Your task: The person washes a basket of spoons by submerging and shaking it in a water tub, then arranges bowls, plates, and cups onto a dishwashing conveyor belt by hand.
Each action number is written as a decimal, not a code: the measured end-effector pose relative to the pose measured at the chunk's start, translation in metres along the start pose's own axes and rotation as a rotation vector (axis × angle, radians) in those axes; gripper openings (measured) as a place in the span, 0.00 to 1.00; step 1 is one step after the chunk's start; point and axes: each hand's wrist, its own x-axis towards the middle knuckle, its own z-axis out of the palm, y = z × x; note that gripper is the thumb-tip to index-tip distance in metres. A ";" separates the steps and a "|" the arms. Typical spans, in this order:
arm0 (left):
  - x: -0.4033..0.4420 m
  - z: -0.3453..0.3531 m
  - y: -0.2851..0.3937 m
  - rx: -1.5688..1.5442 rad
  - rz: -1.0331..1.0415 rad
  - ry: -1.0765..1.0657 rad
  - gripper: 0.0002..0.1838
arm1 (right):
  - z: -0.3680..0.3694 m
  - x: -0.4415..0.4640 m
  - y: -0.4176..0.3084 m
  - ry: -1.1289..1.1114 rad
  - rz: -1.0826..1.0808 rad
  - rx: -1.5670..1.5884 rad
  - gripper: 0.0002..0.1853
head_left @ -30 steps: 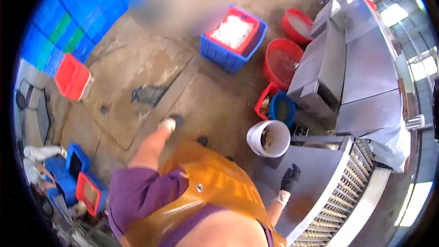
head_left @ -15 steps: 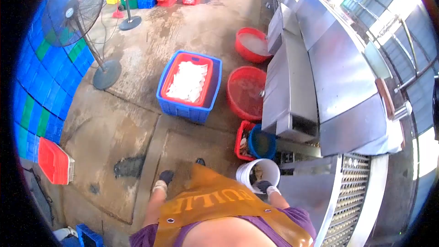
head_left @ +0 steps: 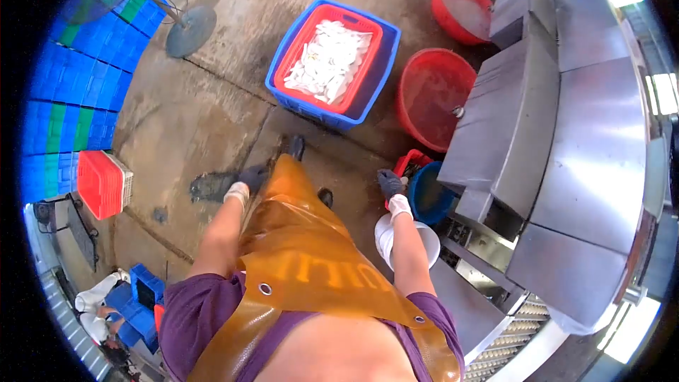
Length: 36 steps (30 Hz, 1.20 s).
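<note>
My left hand (head_left: 252, 177), in a dark glove with a white cuff, hangs beside the brown apron (head_left: 304, 240). Its fingers look loosely extended, and I see nothing in them. My right hand (head_left: 390, 182), gloved the same way, is above the floor beside a red basket (head_left: 408, 163) and a blue tub (head_left: 426, 194). The fingers of that hand point away from me and run together in the dark glove, so their closure is unclear. Under my right forearm stands a white bucket (head_left: 429, 240), partly covered by the arm.
Ahead, a blue crate (head_left: 283, 99) carries a red basket (head_left: 375, 32) of white pieces (head_left: 329, 60). Two red tubs (head_left: 437, 99) stand by steel machinery (head_left: 495, 113) at right. Stacked crates (head_left: 78, 92), a fan base (head_left: 191, 31) and red baskets (head_left: 99, 184) line the left. Another person (head_left: 95, 304) is behind left.
My right hand has left the white bucket's mouth and moved forward beside the red basket and blue tub. The view has tilted down, and the floor crates appear nearer.
</note>
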 end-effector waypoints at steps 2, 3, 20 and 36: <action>0.035 -0.038 0.020 -0.020 -0.031 -0.071 0.26 | 0.040 0.038 0.015 0.038 0.017 0.096 0.13; 0.071 -0.031 0.000 -0.080 -0.084 -0.029 0.29 | 0.057 0.052 0.015 -0.148 0.061 0.287 0.13; 0.411 -0.075 -0.030 -0.651 -0.150 0.069 0.28 | 0.123 0.314 -0.070 0.344 0.479 0.634 0.34; 0.193 -0.128 0.029 -1.291 -0.307 0.075 0.24 | 0.073 0.131 -0.126 0.285 0.559 1.172 0.17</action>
